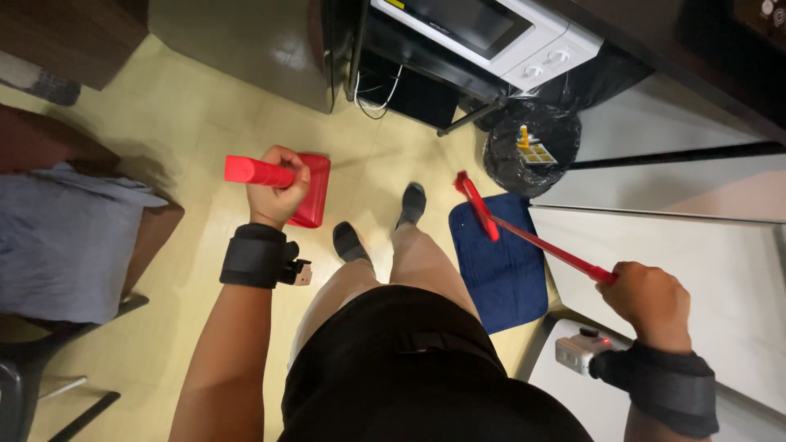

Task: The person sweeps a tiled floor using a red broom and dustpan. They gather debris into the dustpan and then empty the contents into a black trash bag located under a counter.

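Body: black shorts (pixel 409 368) fill the bottom centre; two legs go down to two dark shoes (pixel 352 243) on the floor.
Left hand: the left hand (pixel 277 192) is raised in front, with a black wrist strap (pixel 255 256) just under it; a small device sits on the strap.
Left fingers: clenched around the red handle of the dustpan (pixel 278 182); the handle sticks out to the left of the fist, and the pan part shows to the right of the fist, above the floor.
Right hand: the right hand (pixel 651 303) is low on the right side, also with a black strap (pixel 667 385), and a small camera with a red light is beside it.
Right fingers: clenched on the top end of the red broom (pixel 524 236).
Broom: the stick goes tilted up and left from the fist; its red head is over the top edge of the blue mat (pixel 499 270).
Mat: lies on the floor (pixel 196 123) to the right of the shoes, just beside a white cabinet.
Left side: a chair with grey cloth (pixel 65 237).
Far: a bin with black bag (pixel 532 147) beyond the mat; a white microwave (pixel 491 33) on a dark rack above it.
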